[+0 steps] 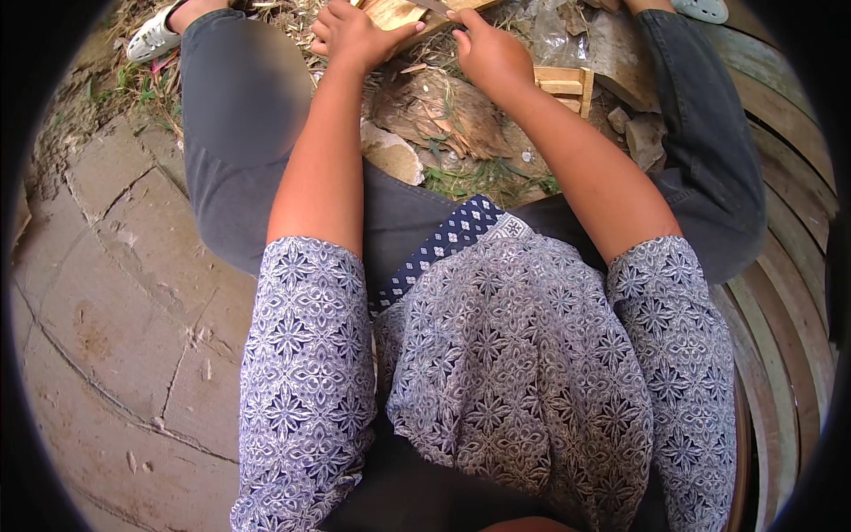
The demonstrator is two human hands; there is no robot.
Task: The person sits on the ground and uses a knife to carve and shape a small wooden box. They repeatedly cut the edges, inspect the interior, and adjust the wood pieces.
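Note:
At the top of the head view, my left hand point(356, 37) holds a pale piece of wood point(394, 12) against the ground litter, thumb stretched toward the right and fingers bent at its left side. My right hand point(493, 55) is closed round a knife, its handle mostly hidden in the fist. The grey knife blade point(433, 6) points up and left, lying over the pale wood. The far ends of the wood and blade are cut off by the picture's upper edge.
A small slatted wooden frame point(567, 87) lies beside my right wrist. Between my knees are a rough brown wood slab point(439, 115), a pale stone point(392, 152), shavings and grass. Cracked paving point(115, 293) lies left; curved wooden slats point(780, 293) run along the right.

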